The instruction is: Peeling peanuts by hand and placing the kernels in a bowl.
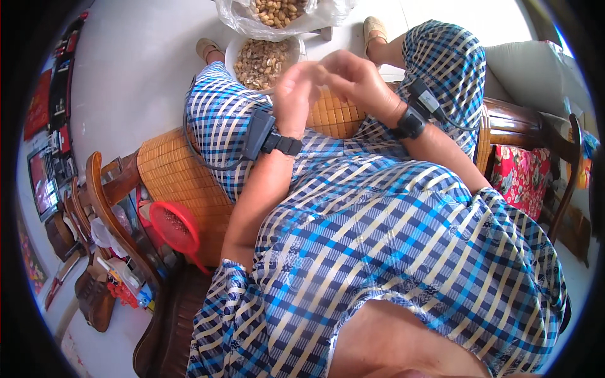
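My left hand (296, 91) and my right hand (353, 82) meet in front of me with fingertips curled together; whatever lies between them is hidden or too small to name. Just beyond them sits a white bowl (296, 53) holding cracked peanut shells (258, 63). Behind it, a clear plastic bag (233, 12) holds whole peanuts (277, 12). A black band with a small dark device (257, 138) is strapped to each wrist.
I sit on a wooden bench with a woven bamboo mat (170, 176). At my left are a red plastic strainer (176, 230) and wooden chair frames (94, 176). A red floral cushion (517, 183) and a grey padded seat (517, 69) lie to my right.
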A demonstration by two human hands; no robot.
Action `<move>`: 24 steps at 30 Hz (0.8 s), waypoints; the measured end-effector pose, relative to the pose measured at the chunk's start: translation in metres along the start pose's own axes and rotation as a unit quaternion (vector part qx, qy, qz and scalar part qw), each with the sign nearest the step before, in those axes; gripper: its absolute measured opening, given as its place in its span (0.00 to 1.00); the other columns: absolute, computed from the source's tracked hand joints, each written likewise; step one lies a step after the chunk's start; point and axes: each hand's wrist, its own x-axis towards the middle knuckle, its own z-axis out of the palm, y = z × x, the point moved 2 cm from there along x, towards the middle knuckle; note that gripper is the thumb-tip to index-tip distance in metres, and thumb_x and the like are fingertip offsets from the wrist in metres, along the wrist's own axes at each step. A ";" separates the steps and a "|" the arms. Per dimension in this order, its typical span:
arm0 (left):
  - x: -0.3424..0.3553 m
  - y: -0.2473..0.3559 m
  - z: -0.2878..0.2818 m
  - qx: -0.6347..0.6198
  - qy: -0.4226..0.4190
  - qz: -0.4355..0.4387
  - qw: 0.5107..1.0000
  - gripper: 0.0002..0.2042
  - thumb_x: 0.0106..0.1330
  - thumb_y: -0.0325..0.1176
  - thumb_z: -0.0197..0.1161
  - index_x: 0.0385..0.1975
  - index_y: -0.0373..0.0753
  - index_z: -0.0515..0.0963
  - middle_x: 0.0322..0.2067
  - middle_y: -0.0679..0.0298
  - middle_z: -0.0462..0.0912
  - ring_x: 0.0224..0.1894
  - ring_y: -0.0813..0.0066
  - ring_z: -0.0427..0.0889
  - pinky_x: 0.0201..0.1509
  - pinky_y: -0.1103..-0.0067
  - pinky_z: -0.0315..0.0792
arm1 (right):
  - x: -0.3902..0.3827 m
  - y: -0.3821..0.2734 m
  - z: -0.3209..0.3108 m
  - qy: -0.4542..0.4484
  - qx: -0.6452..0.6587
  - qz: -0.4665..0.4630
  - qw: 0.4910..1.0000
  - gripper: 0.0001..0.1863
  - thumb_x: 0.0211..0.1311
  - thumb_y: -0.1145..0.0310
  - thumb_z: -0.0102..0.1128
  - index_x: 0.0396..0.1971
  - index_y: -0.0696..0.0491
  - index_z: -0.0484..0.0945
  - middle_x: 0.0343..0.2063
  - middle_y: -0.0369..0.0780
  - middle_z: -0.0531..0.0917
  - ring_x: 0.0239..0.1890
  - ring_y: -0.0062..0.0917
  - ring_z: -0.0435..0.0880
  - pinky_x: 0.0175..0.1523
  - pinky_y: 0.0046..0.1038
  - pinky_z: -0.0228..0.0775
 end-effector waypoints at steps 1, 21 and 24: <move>0.000 -0.001 0.002 -0.008 0.019 -0.006 1.000 0.09 0.67 0.31 0.52 0.41 0.39 0.78 0.28 0.73 0.78 0.24 0.90 0.70 0.25 0.91 0.61 | 0.000 -0.001 0.002 -0.001 -0.002 -0.002 1.000 0.12 0.58 0.64 0.62 0.35 0.58 0.78 0.24 0.40 0.81 0.24 0.22 0.80 0.29 0.24 0.71; -0.009 0.015 -0.005 -0.162 0.045 -0.084 0.982 0.05 0.63 0.34 0.60 0.32 0.40 0.77 0.24 0.76 0.72 0.23 0.89 0.66 0.22 0.89 0.59 | -0.005 -0.032 0.020 0.020 -0.153 -0.118 0.981 0.10 0.57 0.72 0.58 0.38 0.57 0.79 0.31 0.47 0.82 0.34 0.39 0.82 0.39 0.31 0.74; -0.010 0.017 -0.001 -0.187 0.041 -0.077 0.978 0.05 0.63 0.34 0.59 0.32 0.40 0.77 0.25 0.76 0.72 0.24 0.89 0.67 0.25 0.89 0.60 | -0.002 -0.037 0.020 0.002 -0.162 -0.153 0.975 0.10 0.57 0.73 0.57 0.39 0.58 0.77 0.30 0.47 0.81 0.33 0.39 0.82 0.39 0.30 0.73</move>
